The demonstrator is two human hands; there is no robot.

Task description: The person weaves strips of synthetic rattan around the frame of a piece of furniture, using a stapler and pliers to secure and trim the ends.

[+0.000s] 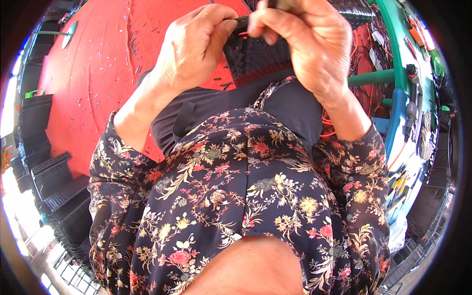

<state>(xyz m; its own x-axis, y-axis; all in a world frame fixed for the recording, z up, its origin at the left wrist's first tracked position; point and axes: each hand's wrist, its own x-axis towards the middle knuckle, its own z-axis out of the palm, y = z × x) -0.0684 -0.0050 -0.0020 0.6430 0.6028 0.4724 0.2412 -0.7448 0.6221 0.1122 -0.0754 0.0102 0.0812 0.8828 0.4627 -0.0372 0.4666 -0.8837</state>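
Observation:
A black woven basket (258,56), apparently of plastic strips, rests over my dark-trousered lap at the top middle. The thumb and fingers of my left hand (196,46) are closed in a pinch on its upper left edge. Close by on the right, my right hand (317,46) is curled, thumb against fingers, above the same edge. Something dark sits between its fingers near the top of the picture, too hidden and blurred to name. Part of the basket lies behind my right hand and wrist.
Black strip scraps are scattered over the red floor covering (93,88). Stacked black woven baskets (54,179) stand on the left. To the right are a green frame (396,46), a blue bar (396,123) and tangled red cords (328,125).

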